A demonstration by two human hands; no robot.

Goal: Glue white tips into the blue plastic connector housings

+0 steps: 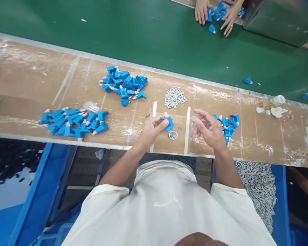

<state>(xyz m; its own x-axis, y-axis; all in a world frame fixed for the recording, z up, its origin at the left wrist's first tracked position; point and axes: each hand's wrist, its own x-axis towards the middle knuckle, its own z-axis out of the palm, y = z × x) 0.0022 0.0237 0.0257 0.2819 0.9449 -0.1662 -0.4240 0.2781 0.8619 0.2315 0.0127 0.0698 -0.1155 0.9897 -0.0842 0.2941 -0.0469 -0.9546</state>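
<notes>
Between its thumb and fingers, my left hand (153,129) holds a blue plastic part (169,123) with a white tip pointing up and away. Just in front of that part lies a small round dish (173,135) with something dark and shiny in it. My right hand (207,128) hovers to the right of the white tape strip, fingers apart and bent, with nothing visible in them. Close by its right side sits a small heap of blue parts (229,127). Beyond both hands is a pile of small grey-white pieces (175,97).
Two larger heaps of blue parts (73,121) (123,83) lie to the left on the cardboard-covered bench (87,80). A green conveyor belt (143,37) runs behind it. Another person's hands (229,20) handle blue parts there. A blue bin (281,191) of grey pieces stands below right.
</notes>
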